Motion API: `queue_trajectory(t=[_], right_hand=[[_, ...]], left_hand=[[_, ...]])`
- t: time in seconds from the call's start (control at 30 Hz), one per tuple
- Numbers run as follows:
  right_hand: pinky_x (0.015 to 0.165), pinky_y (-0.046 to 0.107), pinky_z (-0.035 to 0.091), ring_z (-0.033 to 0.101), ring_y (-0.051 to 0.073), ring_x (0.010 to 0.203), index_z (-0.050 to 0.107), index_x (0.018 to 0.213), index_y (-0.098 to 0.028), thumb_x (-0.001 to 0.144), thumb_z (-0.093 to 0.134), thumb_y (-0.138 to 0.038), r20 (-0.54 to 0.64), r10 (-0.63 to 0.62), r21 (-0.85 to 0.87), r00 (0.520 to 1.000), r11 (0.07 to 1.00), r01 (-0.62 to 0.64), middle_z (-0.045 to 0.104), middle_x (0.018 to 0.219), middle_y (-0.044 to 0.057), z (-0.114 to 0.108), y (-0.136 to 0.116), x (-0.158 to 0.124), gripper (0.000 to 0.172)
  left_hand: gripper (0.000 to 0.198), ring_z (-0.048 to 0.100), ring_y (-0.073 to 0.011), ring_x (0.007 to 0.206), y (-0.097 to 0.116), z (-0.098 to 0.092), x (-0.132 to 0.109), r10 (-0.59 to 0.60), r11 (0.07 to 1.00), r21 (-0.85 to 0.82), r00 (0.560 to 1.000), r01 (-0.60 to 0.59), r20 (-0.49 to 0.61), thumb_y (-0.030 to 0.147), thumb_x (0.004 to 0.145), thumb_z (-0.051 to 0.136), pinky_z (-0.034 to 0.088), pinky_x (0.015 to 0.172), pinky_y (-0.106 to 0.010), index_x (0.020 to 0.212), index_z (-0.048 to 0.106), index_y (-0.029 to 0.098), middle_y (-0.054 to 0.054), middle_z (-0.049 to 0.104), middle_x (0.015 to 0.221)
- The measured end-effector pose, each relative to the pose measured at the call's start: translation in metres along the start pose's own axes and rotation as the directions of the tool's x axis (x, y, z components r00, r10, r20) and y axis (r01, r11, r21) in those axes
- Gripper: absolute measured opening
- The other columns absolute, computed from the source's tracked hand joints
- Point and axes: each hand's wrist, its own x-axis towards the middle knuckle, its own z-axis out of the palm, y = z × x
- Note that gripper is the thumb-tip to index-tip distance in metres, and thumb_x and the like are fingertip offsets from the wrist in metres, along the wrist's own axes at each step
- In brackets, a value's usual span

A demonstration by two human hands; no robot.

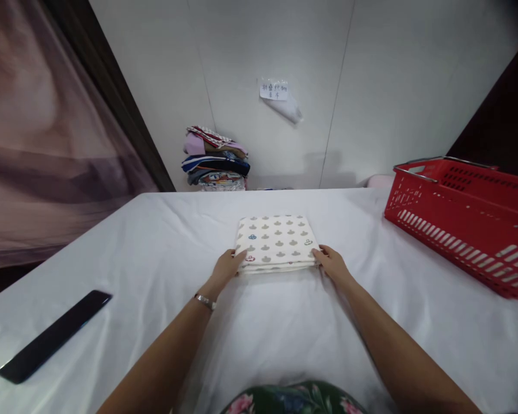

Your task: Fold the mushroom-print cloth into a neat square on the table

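A folded white cloth (278,240) printed with small grey, blue and red shapes lies flat in the middle of the white-covered table (164,230). My left hand (229,265) grips its near left corner, the thumb on top and the other fingers at the side. At the near right corner, my right hand (330,263) holds the cloth in the same way, thumb over the edge. The undersides of the fingers are hidden. A bracelet (205,301) circles my left wrist.
A red plastic basket (466,224) stands at the right. On the left lies a long black flat object (55,338). Folded clothes (216,160) are stacked beyond the far edge, against the wall. A pink curtain (47,144) hangs at the left.
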Motion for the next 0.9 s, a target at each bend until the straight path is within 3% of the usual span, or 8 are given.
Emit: queue_trajectory(t=[0.1, 0.2, 0.4, 0.53, 0.67, 0.77, 0.9], right_hand=[[0.066, 0.029, 0.047, 0.062, 0.02, 0.077, 0.055, 0.125, -0.017, 0.073, 0.057, -0.056, -0.015, 0.003, -0.085, 1.0, 0.996, -0.005, 0.066, 0.099, 0.008, -0.002, -0.001, 0.002, 0.065], [0.075, 0.032, 0.047, 0.062, 0.022, 0.083, 0.051, 0.129, -0.017, 0.073, 0.057, -0.058, 0.023, 0.01, -0.156, 1.0, 0.988, -0.007, 0.066, 0.099, 0.008, -0.002, -0.004, 0.003, 0.07], [0.078, 0.032, 0.045, 0.061, 0.021, 0.086, 0.053, 0.125, -0.022, 0.073, 0.061, -0.042, 0.026, -0.044, -0.166, 0.999, 0.985, 0.048, 0.067, 0.096, 0.004, 0.002, -0.005, 0.002, 0.057], [0.069, 0.029, 0.046, 0.06, 0.019, 0.075, 0.054, 0.123, -0.02, 0.071, 0.062, -0.039, 0.057, -0.045, -0.075, 0.997, 0.996, 0.049, 0.067, 0.083, 0.001, 0.001, -0.003, 0.002, 0.055], [0.074, 0.035, 0.046, 0.06, 0.023, 0.083, 0.049, 0.129, -0.018, 0.074, 0.061, -0.043, 0.071, -0.099, -0.353, 0.993, 0.928, 0.118, 0.065, 0.097, 0.008, -0.007, -0.014, -0.002, 0.062], [0.086, 0.039, 0.043, 0.053, 0.028, 0.106, 0.046, 0.132, -0.017, 0.081, 0.053, -0.038, 0.078, -0.347, -0.532, 0.935, 0.778, 0.334, 0.058, 0.119, 0.013, -0.005, -0.033, -0.009, 0.056], [0.1, 0.041, 0.034, 0.046, 0.027, 0.117, 0.058, 0.119, -0.018, 0.087, 0.047, -0.03, 0.23, -0.596, -0.532, 0.769, 0.584, 0.612, 0.058, 0.119, 0.012, 0.022, -0.066, -0.024, 0.036]], left_hand=[[0.044, 0.062, -0.0196, 0.072, 0.009, 0.002, 0.0, -0.101, 0.984, -0.132, 0.989, 0.115, 0.108, 0.05, 0.063, 0.07, 0.042, 0.051, -0.024, 0.087, 0.063, 0.014, -0.01, 0.069, 0.087], [0.039, 0.063, -0.0195, 0.075, 0.018, 0.0, -0.004, -0.136, 0.938, -0.281, 0.961, 0.204, 0.243, 0.046, 0.064, 0.072, 0.046, 0.054, -0.024, 0.086, 0.066, 0.016, -0.008, 0.07, 0.084], [0.034, 0.065, -0.0224, 0.089, 0.019, -0.006, -0.007, -0.004, 0.803, -0.548, 0.922, 0.234, 0.388, 0.031, 0.064, 0.074, 0.054, 0.073, -0.031, 0.093, 0.065, 0.014, -0.01, 0.071, 0.093], [0.032, 0.066, -0.023, 0.083, 0.004, -0.002, 0.002, -0.031, 0.845, -0.498, 0.947, 0.195, 0.318, 0.023, 0.061, 0.076, 0.054, 0.071, -0.032, 0.087, 0.062, 0.011, -0.012, 0.07, 0.086], [0.032, 0.066, -0.0221, 0.084, -0.008, -0.001, 0.005, -0.045, 0.832, -0.517, 0.955, 0.199, 0.295, 0.026, 0.065, 0.074, 0.053, 0.071, -0.032, 0.09, 0.062, 0.011, -0.013, 0.07, 0.088], [0.032, 0.065, -0.0209, 0.088, -0.014, -0.007, -0.003, 0.055, 0.761, -0.611, 0.917, 0.218, 0.395, 0.038, 0.078, 0.061, 0.054, 0.077, -0.032, 0.097, 0.062, 0.012, -0.013, 0.07, 0.095], [0.028, 0.066, -0.0205, 0.089, -0.023, -0.018, -0.017, 0.097, 0.653, -0.7, 0.884, 0.291, 0.457, 0.031, 0.082, 0.051, 0.053, 0.082, -0.034, 0.1, 0.061, 0.012, -0.012, 0.069, 0.097]])
